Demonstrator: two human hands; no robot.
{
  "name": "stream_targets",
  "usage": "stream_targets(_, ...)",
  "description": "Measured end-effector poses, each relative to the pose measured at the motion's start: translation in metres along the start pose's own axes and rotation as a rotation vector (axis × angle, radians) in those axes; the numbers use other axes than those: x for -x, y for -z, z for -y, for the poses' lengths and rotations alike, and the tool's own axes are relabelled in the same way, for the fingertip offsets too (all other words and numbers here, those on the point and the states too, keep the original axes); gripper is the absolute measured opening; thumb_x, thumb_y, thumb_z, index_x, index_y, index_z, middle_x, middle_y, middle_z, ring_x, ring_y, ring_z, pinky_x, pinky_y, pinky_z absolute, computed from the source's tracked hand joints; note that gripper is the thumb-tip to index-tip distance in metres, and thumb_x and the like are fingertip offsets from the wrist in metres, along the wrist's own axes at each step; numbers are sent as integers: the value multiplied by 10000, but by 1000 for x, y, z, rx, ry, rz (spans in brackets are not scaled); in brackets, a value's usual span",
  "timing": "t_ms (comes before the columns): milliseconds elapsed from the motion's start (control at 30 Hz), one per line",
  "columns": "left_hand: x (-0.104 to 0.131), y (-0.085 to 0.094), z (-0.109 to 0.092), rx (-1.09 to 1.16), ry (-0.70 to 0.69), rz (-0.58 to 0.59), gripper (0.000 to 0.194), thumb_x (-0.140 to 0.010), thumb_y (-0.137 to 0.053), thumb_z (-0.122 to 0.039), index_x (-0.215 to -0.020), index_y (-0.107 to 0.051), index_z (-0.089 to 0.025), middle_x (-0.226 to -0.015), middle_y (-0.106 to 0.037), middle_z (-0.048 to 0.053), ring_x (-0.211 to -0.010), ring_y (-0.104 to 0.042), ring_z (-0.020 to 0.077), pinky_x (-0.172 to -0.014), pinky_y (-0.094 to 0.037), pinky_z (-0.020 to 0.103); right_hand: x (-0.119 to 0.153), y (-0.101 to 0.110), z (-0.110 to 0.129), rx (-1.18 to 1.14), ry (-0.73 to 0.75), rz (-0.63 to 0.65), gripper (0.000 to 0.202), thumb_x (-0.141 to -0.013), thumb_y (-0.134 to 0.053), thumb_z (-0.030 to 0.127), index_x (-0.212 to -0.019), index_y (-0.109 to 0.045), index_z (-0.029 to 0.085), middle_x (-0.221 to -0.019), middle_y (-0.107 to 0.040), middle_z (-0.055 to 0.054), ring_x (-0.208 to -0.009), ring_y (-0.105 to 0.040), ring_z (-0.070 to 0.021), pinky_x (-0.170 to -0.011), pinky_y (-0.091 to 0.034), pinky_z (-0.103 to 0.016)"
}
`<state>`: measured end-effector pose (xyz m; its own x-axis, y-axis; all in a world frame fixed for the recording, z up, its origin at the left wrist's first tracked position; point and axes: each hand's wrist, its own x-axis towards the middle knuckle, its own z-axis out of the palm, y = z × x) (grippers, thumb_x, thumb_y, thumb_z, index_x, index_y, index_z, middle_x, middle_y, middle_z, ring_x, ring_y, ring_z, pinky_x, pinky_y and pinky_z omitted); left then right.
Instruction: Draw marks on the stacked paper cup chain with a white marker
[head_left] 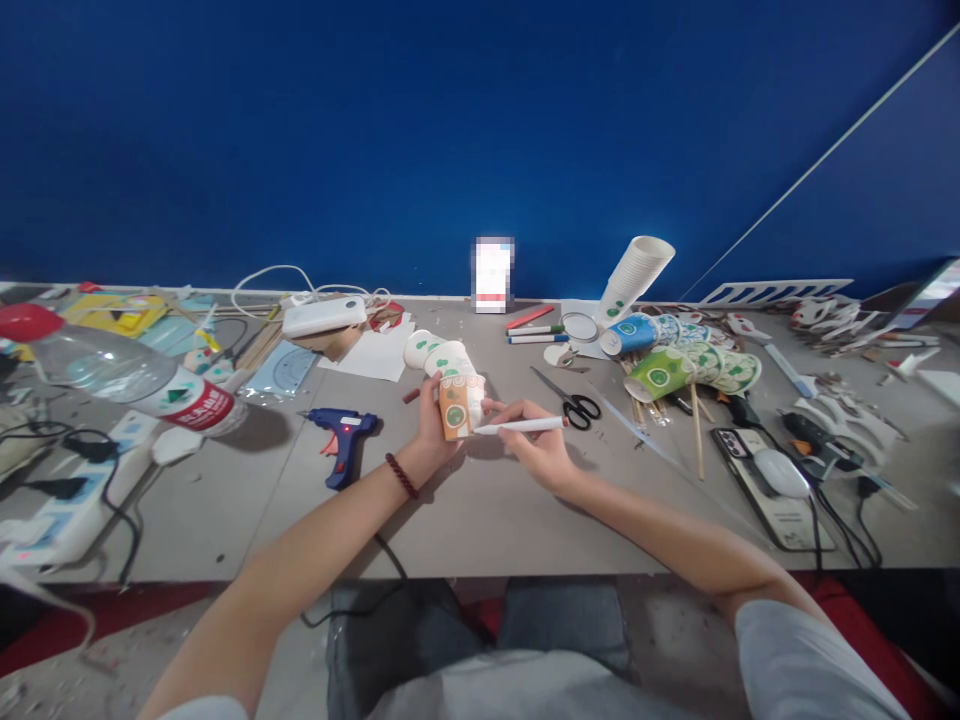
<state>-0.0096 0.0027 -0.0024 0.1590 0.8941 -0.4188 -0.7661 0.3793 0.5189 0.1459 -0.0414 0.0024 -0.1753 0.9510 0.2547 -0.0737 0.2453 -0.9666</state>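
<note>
My left hand [430, 420] is wrapped round a chain of joined paper cups. Its near cup is an orange-patterned paper cup [454, 415], partly coloured, and white cups with green leaf prints [444, 357] curve away behind it. In my right hand [536, 448] is a white marker [529, 425], lying nearly level with its tip at the right side of the orange cup. Whether the tip touches the paper I cannot tell. Black scissors [574, 403] lie just right of that hand. A blue hot glue gun [339, 438] rests left of my left hand.
At the right are blue [631, 335] and green [660, 374] cup chains, a tall cup stack [637, 278] and a phone [772, 490]. Several markers [536, 338] lie behind my hands. A large bottle [150, 375] and a power strip [82, 490] occupy the left.
</note>
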Motion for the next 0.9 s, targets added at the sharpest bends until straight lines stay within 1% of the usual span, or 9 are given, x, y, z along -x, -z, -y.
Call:
stream_targets(133, 0, -1, 0, -8, 9, -1, 446, -795, -537, -517, -877, -701, -110, -749, -719, 105, -667, -686, 213, -655, -550, 315, 1, 1, -5, 25, -33, -7, 170, -849, -699, 407, -863, -685, 238, -1020, -775, -86, -1193, -679, -306, -999, -521, -482)
stream_targets(200, -1, 0, 0, -7, 7, 0, 443, -797, -534, -513, -879, -701, -111, -740, -716, 103, -661, -684, 212, -646, -549, 315, 1, 1, -4, 29, -24, -8, 157, -848, -699, 393, -847, -683, 237, -985, -777, -80, -1190, -682, -306, -999, -521, -478)
stream_targets(333, -2, 1, 1, 18, -21, 6, 410, -791, -560, -505, -906, -687, -133, -767, -718, 87, -663, -685, 211, -641, -548, 318, 0, 1, 2, 41, 9, 26, 154, -835, -702, 370, -765, -681, 233, -822, -761, -61, -1202, -673, -327, -981, -528, -483)
stream_targets(400, -2, 2, 1, 25, -27, 4, 407, -785, -573, -506, -902, -684, -132, -770, -716, 87, -660, -685, 209, -641, -546, 313, 0, 1, 4, 41, 13, 34, 167, -830, -705, 380, -754, -685, 232, -814, -761, -64, -1205, -670, -333, -970, -531, -484)
stream_targets(567, 1, -2, -1, -21, 17, 1, 449, -802, -521, -522, -874, -696, -114, -733, -713, 104, -657, -687, 218, -626, -540, 308, 0, 0, 1, 14, 1, -8, 192, -839, -704, 422, -818, -689, 231, -936, -784, -80, -1162, -694, -308, -1000, -520, -488)
stream_targets(667, 4, -5, -1, -14, 16, -1, 425, -791, -540, -514, -866, -688, -122, -734, -713, 94, -665, -688, 218, -647, -542, 311, 0, 0, -4, 34, -32, -38, 198, -842, -706, 423, -875, -689, 228, -1063, -776, -103, -1155, -699, -298, -989, -532, -471)
stream_targets(733, 4, -5, -2, -3, 7, -11, 402, -784, -557, -505, -869, -680, -131, -737, -713, 83, -666, -686, 212, -652, -539, 305, 0, 0, -6, 43, -43, -49, 191, -853, -695, 412, -902, -688, 228, -1097, -769, -107, -1157, -698, -289, -991, -533, -460)
stream_targets(833, 3, -4, -1, 2, -4, -14, 392, -777, -571, -495, -877, -676, -130, -736, -709, 82, -663, -686, 219, -654, -538, 315, 0, 0, -4, 52, -38, -34, 151, -851, -693, 377, -878, -694, 228, -1050, -777, -95, -1167, -693, -296, -985, -536, -462)
stream_targets(900, 1, -2, 0, 3, -19, -16, 390, -776, -574, -492, -883, -675, -130, -735, -706, 82, -655, -682, 222, -652, -539, 326, 0, 1, -1, 58, -25, -7, 134, -838, -700, 362, -822, -700, 229, -940, -784, -79, -1182, -685, -312, -986, -533, -473)
